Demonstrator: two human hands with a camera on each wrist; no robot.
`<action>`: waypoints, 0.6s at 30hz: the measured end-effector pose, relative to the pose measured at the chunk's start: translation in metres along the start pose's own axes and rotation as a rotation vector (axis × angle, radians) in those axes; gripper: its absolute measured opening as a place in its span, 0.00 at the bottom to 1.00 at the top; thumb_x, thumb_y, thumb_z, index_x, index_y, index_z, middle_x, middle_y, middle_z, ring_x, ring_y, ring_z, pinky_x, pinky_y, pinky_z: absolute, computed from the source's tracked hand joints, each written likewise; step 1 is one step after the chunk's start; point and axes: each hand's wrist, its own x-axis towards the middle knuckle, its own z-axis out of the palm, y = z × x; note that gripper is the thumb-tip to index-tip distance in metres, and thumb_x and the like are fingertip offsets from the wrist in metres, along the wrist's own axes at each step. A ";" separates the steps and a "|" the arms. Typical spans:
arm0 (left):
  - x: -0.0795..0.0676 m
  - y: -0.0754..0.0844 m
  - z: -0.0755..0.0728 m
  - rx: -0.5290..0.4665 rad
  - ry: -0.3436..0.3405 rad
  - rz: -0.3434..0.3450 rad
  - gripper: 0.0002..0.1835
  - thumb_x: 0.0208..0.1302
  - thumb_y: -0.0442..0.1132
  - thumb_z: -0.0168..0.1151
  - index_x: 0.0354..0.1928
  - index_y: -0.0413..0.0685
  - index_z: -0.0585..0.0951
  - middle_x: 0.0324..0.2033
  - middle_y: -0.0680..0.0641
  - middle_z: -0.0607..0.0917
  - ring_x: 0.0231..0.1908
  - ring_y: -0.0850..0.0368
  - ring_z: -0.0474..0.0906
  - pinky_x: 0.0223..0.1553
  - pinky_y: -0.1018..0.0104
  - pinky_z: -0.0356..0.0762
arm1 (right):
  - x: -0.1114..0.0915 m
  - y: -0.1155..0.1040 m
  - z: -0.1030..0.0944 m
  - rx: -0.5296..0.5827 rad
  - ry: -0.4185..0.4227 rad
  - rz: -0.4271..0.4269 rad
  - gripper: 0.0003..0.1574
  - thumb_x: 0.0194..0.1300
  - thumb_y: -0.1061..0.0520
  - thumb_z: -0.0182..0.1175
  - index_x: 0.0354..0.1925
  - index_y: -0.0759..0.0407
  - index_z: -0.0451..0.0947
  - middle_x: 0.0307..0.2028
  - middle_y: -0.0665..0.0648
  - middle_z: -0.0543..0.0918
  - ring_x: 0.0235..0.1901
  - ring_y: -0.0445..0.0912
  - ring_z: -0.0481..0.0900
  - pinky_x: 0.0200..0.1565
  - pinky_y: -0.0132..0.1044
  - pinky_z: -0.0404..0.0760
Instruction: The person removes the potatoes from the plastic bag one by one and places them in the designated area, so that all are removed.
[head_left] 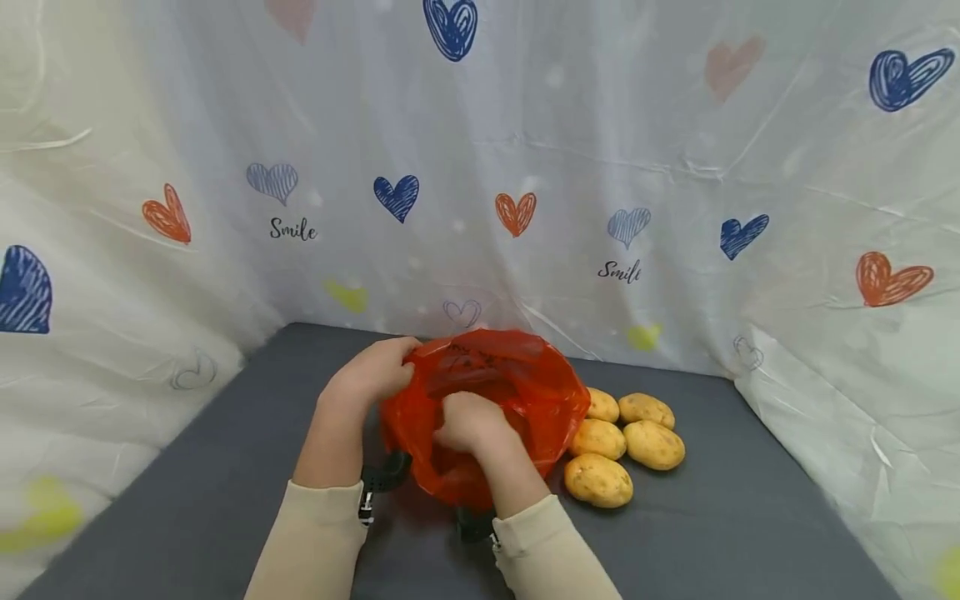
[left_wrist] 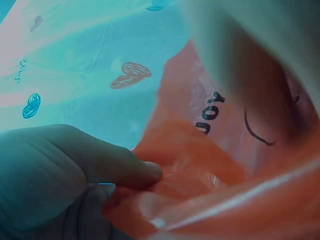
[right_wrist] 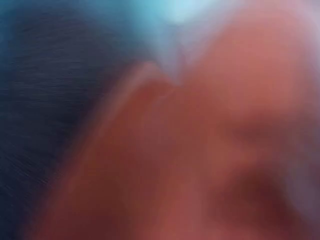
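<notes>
A red plastic bag (head_left: 551, 392) stands with its mouth spread wide on the dark table. My left hand (head_left: 378, 367) pinches the bag's left rim; in the left wrist view the thumb (left_wrist: 132, 167) presses the thin film against the fingers. Dark lettering shows on the bag's far wall. My right hand (head_left: 472, 421) reaches down into the mouth of the bag, its fingertips hidden, so whether it holds anything cannot be seen. The right wrist view is a blur of red bag film (right_wrist: 150, 165). Several potatoes (head_left: 655, 445) lie close against the bag's right side.
The dark grey table (head_left: 720, 508) extends to both sides of the bag. A pale sheet printed with hearts (head_left: 517, 283) hangs behind the table and along both sides. Each wrist wears a dark strap (head_left: 386, 472).
</notes>
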 end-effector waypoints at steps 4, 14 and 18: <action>-0.001 0.002 0.000 0.005 -0.026 -0.025 0.23 0.76 0.35 0.49 0.70 0.44 0.73 0.63 0.40 0.79 0.56 0.42 0.77 0.60 0.43 0.74 | 0.019 -0.010 0.035 0.024 -0.046 -0.054 0.42 0.67 0.48 0.68 0.74 0.56 0.68 0.70 0.53 0.72 0.62 0.49 0.77 0.65 0.45 0.74; -0.001 0.005 -0.009 0.056 -0.051 -0.049 0.25 0.77 0.34 0.46 0.73 0.40 0.69 0.67 0.36 0.74 0.55 0.42 0.74 0.53 0.47 0.72 | 0.024 -0.015 0.045 0.084 -0.016 -0.201 0.48 0.62 0.49 0.73 0.76 0.45 0.66 0.80 0.49 0.55 0.78 0.48 0.52 0.71 0.47 0.64; -0.001 0.007 -0.004 0.048 -0.068 -0.057 0.25 0.77 0.34 0.45 0.73 0.40 0.69 0.67 0.36 0.74 0.52 0.43 0.73 0.50 0.49 0.72 | 0.020 -0.014 0.048 0.020 0.013 -0.224 0.41 0.59 0.53 0.75 0.70 0.47 0.75 0.77 0.50 0.62 0.75 0.47 0.60 0.70 0.41 0.66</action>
